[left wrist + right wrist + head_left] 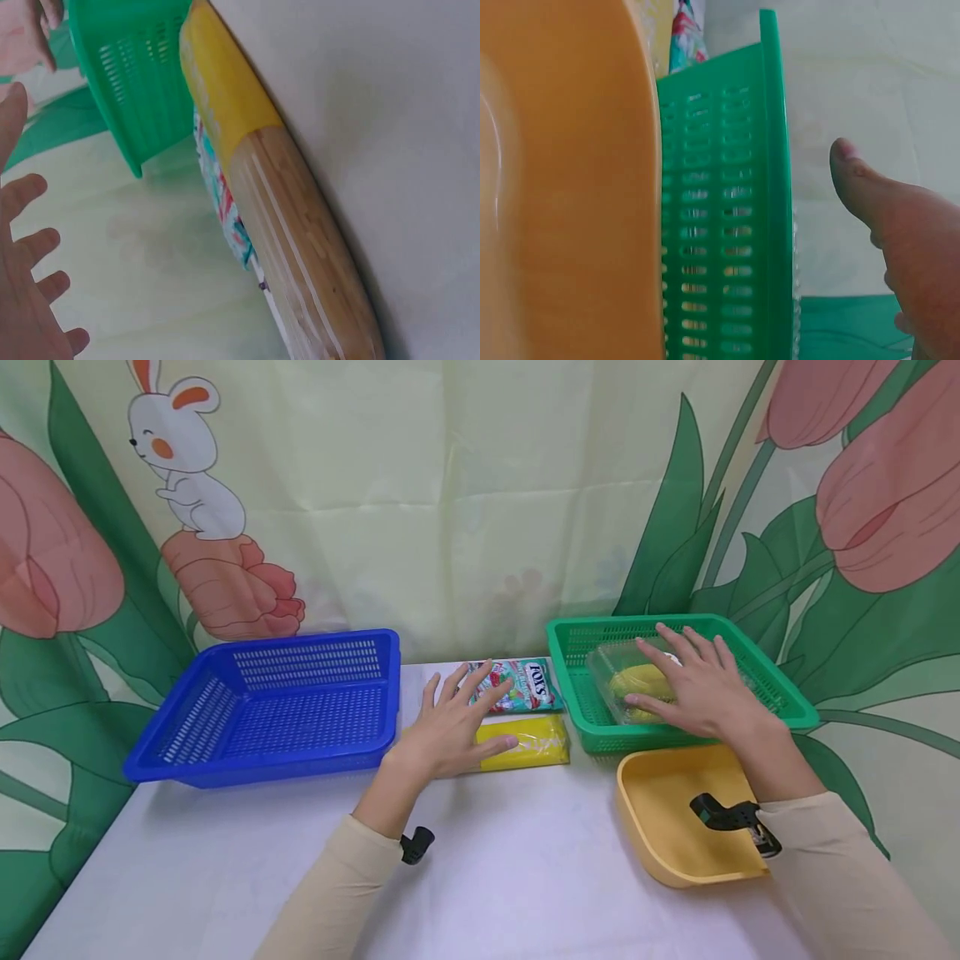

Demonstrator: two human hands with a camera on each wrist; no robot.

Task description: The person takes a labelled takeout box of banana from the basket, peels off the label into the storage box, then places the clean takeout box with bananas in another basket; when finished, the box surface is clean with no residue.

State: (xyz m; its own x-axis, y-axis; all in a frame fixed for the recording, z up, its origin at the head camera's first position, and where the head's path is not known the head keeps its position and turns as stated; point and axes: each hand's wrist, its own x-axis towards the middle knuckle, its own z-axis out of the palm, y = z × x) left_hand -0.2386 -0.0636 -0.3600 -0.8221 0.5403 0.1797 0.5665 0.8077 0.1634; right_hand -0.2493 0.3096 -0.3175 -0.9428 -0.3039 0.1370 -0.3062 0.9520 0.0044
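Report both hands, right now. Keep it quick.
Left hand: open, fingers spread, holding nothing, above the yellow-ended packet.
Right hand: open, fingers spread, holding nothing, over the green basket.

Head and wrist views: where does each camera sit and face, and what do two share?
Head: worn on the head, facing forward and down at the blue basket, green basket, left hand and right hand; sleeves show.
Left wrist: worn there, facing the yellow-ended packet and green basket; left-hand fingers and part of the right hand show.
Right wrist: worn there, facing the orange-yellow tub and green basket's side; the right thumb shows.
Both wrist views share the green basket.
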